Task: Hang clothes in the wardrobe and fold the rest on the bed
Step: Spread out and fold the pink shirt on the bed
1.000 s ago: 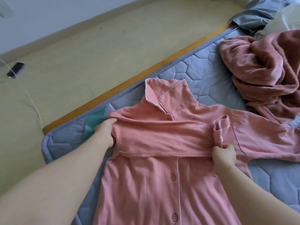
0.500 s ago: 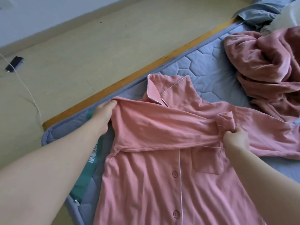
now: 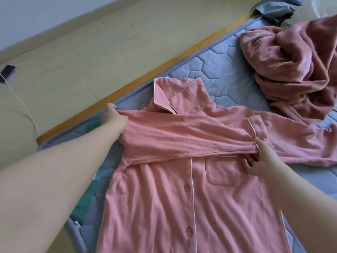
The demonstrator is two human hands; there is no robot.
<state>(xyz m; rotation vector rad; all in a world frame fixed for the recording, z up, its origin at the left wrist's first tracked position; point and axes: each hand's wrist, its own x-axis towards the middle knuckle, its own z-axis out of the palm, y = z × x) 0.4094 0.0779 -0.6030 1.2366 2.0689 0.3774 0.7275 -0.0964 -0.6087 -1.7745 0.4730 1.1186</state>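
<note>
A salmon-pink button-front pyjama shirt (image 3: 160,207) lies face up on the blue quilted mattress (image 3: 218,70), one sleeve (image 3: 182,137) stretched across its chest. The left grip (image 3: 114,119) pinches the shoulder fold at 10 o'clock, the right grip (image 3: 259,159) clutches the cuff (image 3: 255,128) at 3 o'clock

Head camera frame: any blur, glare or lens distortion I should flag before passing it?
Head view: soft, even daylight with no hard shadows, though the top right corner above the plush pink garment is washed out. Head view: wide-angle bowing curves the wooden bed edge and enlarges the left forearm. Head view: the pink shirt is sharp, with buttons and piping clear.
</note>
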